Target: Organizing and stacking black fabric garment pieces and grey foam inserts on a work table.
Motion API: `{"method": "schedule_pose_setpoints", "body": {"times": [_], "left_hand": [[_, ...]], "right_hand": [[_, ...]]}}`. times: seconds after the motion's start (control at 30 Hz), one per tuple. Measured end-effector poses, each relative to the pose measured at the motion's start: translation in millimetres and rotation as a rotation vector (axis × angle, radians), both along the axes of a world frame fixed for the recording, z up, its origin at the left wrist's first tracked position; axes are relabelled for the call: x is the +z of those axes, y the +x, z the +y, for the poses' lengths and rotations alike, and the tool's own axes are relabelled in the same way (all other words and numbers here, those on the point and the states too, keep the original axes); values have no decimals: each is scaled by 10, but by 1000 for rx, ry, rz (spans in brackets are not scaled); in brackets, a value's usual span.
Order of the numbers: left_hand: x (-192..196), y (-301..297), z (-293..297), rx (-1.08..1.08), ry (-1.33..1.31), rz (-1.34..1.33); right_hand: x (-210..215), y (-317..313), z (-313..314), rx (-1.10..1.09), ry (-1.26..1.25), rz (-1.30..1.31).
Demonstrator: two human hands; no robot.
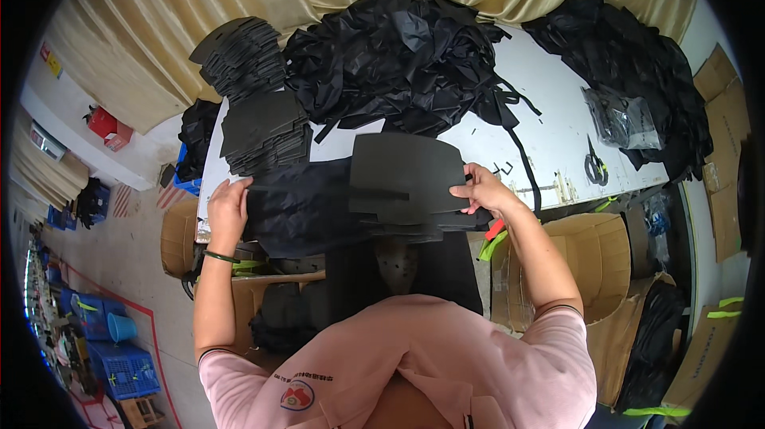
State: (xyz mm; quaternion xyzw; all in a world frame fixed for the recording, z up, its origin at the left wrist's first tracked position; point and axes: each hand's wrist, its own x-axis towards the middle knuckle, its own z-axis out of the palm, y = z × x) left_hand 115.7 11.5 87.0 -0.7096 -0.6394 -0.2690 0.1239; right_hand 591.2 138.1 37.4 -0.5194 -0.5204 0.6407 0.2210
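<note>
My left hand (229, 207) is closed on the left edge of a thin black fabric piece (299, 222), which stretches toward the middle at the table's front edge. With thumb and fingers, my right hand (483, 190) pinches the right side of a dark grey foam sheet (406, 164) with a curved top edge. The sheet overlaps the fabric's right end. Below it, more foam edges (398, 228) show; how many layers there are, I cannot tell.
Stacks of similar foam sheets (263, 128) stand at the table's left. A large heap of black fabric (390, 62) lies at the back, another pile (629, 70) at the right. Black-handled scissors (594, 168) lie near a clear plastic bag (625, 120). A cardboard box (586, 258) stands below.
</note>
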Motion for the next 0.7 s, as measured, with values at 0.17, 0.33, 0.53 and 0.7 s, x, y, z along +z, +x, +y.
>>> {"method": "schedule_pose_setpoints", "body": {"times": [0.17, 0.33, 0.53, 0.7], "left_hand": [[-92, 101, -1, -35, -132, 47], [-13, 795, -124, -371, -534, -903], [-240, 2064, -225, -510, -1217, -2215], [-268, 2354, 40, -388, -769, -2573]], "right_hand": [[-19, 46, 9, 8, -11, -26], [97, 94, -68, -29, -68, 111], [328, 61, -158, -91, -110, 287], [389, 43, -243, -52, -52, 304]]}}
